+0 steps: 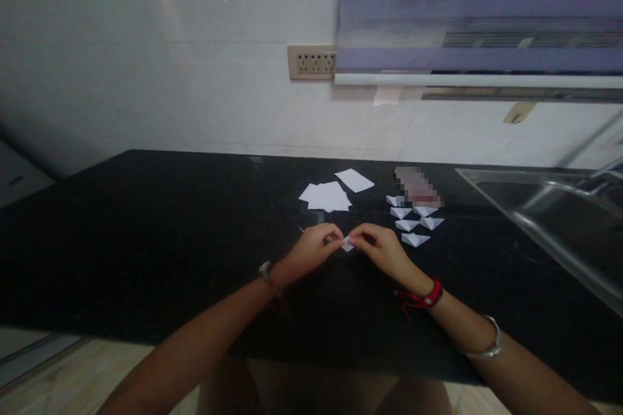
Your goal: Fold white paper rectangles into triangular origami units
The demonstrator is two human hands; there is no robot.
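Observation:
A small folded white paper [347,245] is pinched between my two hands, low over the dark countertop. My left hand [315,248] grips its left side with thumb and fingertips. On the other side, my right hand [380,248] holds it the same way. The fingers hide part of the paper, so its full shape does not show. Just beyond my hands lies a loose stack of flat white paper sheets [327,196]. To the right of my right hand sit several folded paper boats [415,239], grouped close together.
A single pile of white paper [355,179] lies behind the stack. A blurred-out rectangular object [417,185] rests behind the paper boats. The metal sink [559,233] is set into the black countertop [170,240] at right. A socket panel [312,63] is on the wall.

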